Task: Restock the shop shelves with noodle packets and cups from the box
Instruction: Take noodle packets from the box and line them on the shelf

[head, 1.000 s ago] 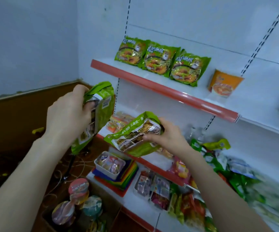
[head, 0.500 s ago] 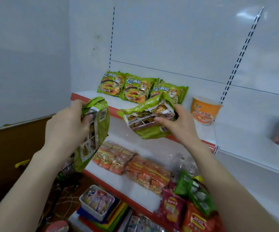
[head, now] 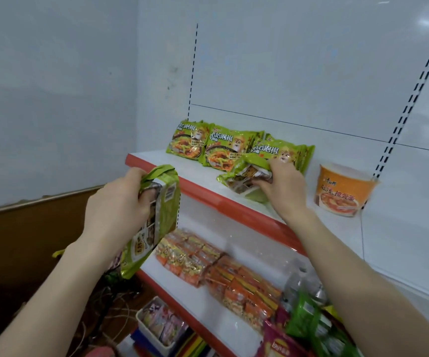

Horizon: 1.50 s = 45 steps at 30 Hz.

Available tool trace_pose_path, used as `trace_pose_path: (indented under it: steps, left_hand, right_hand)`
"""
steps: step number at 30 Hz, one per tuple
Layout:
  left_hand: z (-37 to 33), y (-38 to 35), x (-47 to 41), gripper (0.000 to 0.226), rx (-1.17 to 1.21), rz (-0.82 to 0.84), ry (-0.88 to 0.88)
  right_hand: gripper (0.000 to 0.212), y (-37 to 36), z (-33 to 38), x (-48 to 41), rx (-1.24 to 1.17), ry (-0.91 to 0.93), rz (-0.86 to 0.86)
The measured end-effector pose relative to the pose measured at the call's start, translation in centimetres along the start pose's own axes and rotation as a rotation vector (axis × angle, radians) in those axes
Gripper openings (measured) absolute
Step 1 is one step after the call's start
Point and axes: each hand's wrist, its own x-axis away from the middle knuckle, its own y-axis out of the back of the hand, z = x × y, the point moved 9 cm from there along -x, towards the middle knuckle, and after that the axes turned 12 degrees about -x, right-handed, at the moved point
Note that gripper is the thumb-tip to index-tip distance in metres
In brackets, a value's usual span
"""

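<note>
Our left hand [head: 117,202] is closed around the top edge of a green noodle packet [head: 151,222], which hangs back-side out in the air, off the left front corner of the top shelf [head: 203,176] and touching nothing but our fingers. Further right, three more green noodle packets [head: 223,148] lean in a row against the white back panel [head: 311,73] of that shelf, faces forward, each overlapping the next. Just in front of the third one, our right hand [head: 280,186] grips a second green packet [head: 244,176], fingers curled over its upper edge; the packet lies tilted, its lower side down on the white shelf surface close behind the red front strip. To the right of that hand an orange noodle cup [head: 344,191] stands upright on the same shelf, apart from the packets, near the slotted upright. On the shelf below, orange snack packs [head: 221,269] lie flat in rows, with green and purple crisp bags [head: 308,328] crowded at the lower right. Lower left, a white tray of small sachets [head: 159,323] sits on a stack of coloured sheets.
</note>
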Motion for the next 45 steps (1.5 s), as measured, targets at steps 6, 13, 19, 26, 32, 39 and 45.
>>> trace_pose_path:
  steps: [6, 13, 19, 26, 32, 39, 45]
  left_hand:
    - [-1.0, -1.4, -0.8, 0.028, 0.002, 0.014, -0.028]
    - [-1.5, -3.1, -0.8, 0.031, 0.021, 0.068, -0.032]
    - [-1.2, -3.8, -0.8, 0.031, -0.001, 0.080, -0.021]
    - [-1.5, -4.3, -1.1, 0.032, -0.005, 0.070, -0.035]
    - [-1.3, -4.7, -0.9, 0.031, -0.011, 0.083, -0.027]
    - [-1.3, -5.4, -0.6, 0.028, -0.040, 0.097, -0.021]
    - [-1.3, -5.7, -0.4, 0.028, -0.042, 0.101, -0.017]
  right_hand:
    - [0.046, -3.8, 1.6, 1.3, 0.247, 0.129, 0.164]
    - [0.048, -3.3, -1.4, 0.8, -0.197, -0.235, 0.250]
    - [0.052, -3.0, -9.8, -0.2, -0.118, -0.592, 0.323]
    - [0.051, -3.9, -9.8, -2.3, -0.127, -0.515, 0.271]
    - [0.045, -8.3, -8.5, -1.4, -0.136, -0.499, 0.629]
    - [0.054, -7.2, -9.5, -1.6, -0.011, -0.548, 0.674]
    - [0.067, -8.2, -9.8, -1.1, -0.266, -0.657, 0.684]
